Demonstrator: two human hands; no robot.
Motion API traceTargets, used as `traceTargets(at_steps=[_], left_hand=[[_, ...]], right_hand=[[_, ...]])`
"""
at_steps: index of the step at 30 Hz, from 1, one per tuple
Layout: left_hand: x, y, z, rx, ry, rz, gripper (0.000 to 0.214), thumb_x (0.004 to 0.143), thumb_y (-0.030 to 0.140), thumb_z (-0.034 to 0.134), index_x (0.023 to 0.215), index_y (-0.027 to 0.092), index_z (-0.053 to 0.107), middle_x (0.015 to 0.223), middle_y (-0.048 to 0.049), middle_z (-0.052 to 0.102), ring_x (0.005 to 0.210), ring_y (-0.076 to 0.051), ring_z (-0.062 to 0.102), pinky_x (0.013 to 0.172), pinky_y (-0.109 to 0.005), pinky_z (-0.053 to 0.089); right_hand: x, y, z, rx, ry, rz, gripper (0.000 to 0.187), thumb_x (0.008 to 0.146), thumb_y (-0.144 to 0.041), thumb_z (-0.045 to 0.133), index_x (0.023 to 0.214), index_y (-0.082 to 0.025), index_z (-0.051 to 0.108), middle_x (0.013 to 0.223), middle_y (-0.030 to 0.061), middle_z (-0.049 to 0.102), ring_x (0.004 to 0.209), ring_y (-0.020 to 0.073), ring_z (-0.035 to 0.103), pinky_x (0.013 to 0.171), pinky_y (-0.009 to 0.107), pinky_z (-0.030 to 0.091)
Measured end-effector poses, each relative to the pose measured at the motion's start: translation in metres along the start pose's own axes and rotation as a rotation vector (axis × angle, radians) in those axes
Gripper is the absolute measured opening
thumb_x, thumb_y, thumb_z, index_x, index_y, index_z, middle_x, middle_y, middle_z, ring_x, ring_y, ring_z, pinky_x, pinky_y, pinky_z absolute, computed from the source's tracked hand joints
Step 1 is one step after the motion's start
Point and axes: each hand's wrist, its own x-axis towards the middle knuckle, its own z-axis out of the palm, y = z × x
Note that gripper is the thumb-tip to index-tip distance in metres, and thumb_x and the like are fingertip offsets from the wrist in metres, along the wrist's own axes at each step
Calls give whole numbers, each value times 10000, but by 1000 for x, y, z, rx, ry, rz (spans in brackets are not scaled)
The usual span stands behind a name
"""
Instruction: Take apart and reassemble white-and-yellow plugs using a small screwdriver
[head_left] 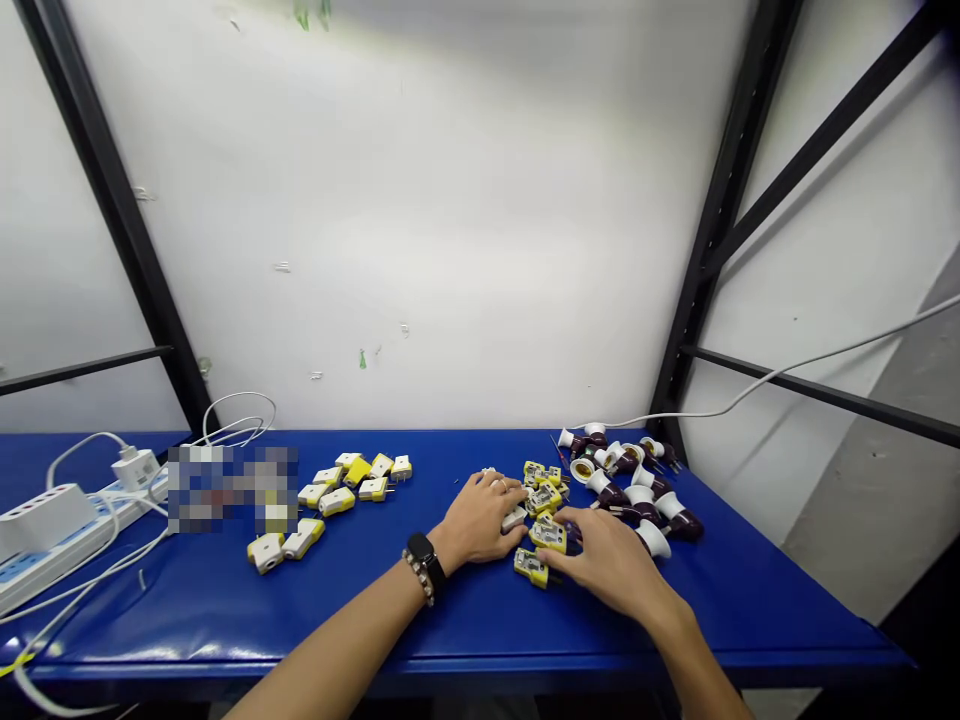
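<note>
My left hand (484, 518), wearing a dark watch and a beaded bracelet, rests palm down at the middle of the blue table. Its fingers are bent, and a white plug cover (514, 518) shows between thumb and index finger. More white shows past the fingertips; the rest is hidden under the hand. My right hand (611, 560) pinches a yellow plug half (549, 533) with its metal inside exposed. Nearer the front, another yellow plug half (531, 567) lies by the right thumb. Beyond both hands is a cluster of similar open plug halves (546, 497).
Several purple-and-white lamp holders (645, 495) lie piled at right. Several white-and-yellow plugs (336, 500) are on the left. A power strip (82, 545) with white cables stands far left, beside a blurred patch. Black shelf posts (701, 270) frame the white back panel.
</note>
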Motion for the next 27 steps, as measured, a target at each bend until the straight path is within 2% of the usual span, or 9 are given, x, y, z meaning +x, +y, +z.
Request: traceTargets(at_steps=[5, 9, 14, 18, 20, 23, 25, 27], left_hand=[[-2, 0, 4, 16, -3, -57, 293, 931, 409, 585, 1144, 210, 618, 1200, -85, 648, 1116, -281, 569, 945, -424, 470], [-3, 0, 5, -6, 6, -101, 240, 913, 396, 617, 1057, 205, 603, 1117, -82, 636, 1055, -266, 586, 884, -376, 499], [-2, -2, 7, -35, 31, -146, 189, 912, 355, 630, 1027, 207, 610, 1107, -82, 633, 1026, -251, 609, 851, -346, 515], [-9, -3, -7, -79, 106, -110, 330, 854, 416, 714, 1096, 213, 620, 1186, -94, 632, 1090, -277, 596, 931, -405, 498], [-21, -9, -22, -117, 171, -98, 407, 832, 424, 740, 1159, 222, 607, 1245, -95, 619, 1140, -281, 581, 980, -419, 478], [-56, -34, -49, -103, 265, -193, 334, 894, 372, 661, 1195, 236, 606, 1277, -89, 609, 1178, -271, 566, 1010, -415, 463], [-88, -62, -65, -20, 276, -310, 288, 946, 335, 570, 1215, 239, 610, 1271, -86, 617, 1166, -268, 571, 1034, -434, 442], [-121, -91, -75, 107, 225, -436, 310, 956, 322, 528, 1235, 220, 620, 1249, -102, 634, 1145, -296, 571, 987, -458, 459]], right_hand=[[-4, 1, 3, 55, -2, 2, 444, 836, -493, 666, 1155, -190, 721, 1097, 113, 746, 1048, 338, 667, 858, 383, 466], [-6, 3, 4, 104, 14, -3, 390, 865, -500, 633, 1113, -214, 726, 1059, 99, 747, 988, 317, 678, 824, 375, 474], [-7, 1, -1, 196, 120, -38, 341, 886, -495, 609, 1094, -237, 688, 1018, 64, 723, 913, 275, 671, 772, 363, 494], [-6, -5, -9, 311, 191, -89, 288, 931, -477, 557, 1082, -250, 650, 1044, 59, 693, 926, 249, 655, 782, 353, 509], [-6, -8, -12, 368, 227, -102, 287, 989, -449, 459, 1054, -243, 649, 1041, 66, 682, 952, 244, 645, 821, 361, 506], [-5, -14, -15, 446, 283, -138, 309, 1015, -417, 420, 1058, -234, 665, 1041, 68, 675, 983, 238, 630, 877, 366, 495], [-5, -17, -15, 493, 305, -144, 311, 1003, -434, 461, 1074, -232, 686, 990, 60, 677, 886, 222, 630, 806, 344, 510], [-4, -22, -14, 540, 338, -139, 324, 987, -458, 502, 1069, -227, 712, 942, 58, 676, 799, 207, 615, 698, 314, 507]])
